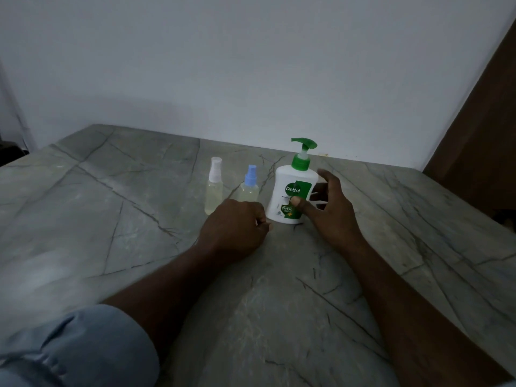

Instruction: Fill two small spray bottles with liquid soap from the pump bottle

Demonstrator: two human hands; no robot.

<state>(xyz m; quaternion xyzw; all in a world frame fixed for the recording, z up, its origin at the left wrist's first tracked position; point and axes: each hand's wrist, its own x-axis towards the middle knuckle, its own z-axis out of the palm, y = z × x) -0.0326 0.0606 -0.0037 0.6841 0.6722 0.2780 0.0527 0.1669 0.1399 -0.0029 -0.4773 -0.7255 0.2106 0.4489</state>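
Two spray bottles (214, 188) (249, 189), one pump bottle (289, 188); two hands (234, 227) (331, 208)

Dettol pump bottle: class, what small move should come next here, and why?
Probably the left hand should reach forward and grip the blue-capped spray bottle to unscrew its top. That hand lies curled and empty just in front of it. Both it and the white-capped spray bottle are capped, and the right hand already has thumb and fingers on the Dettol pump bottle.
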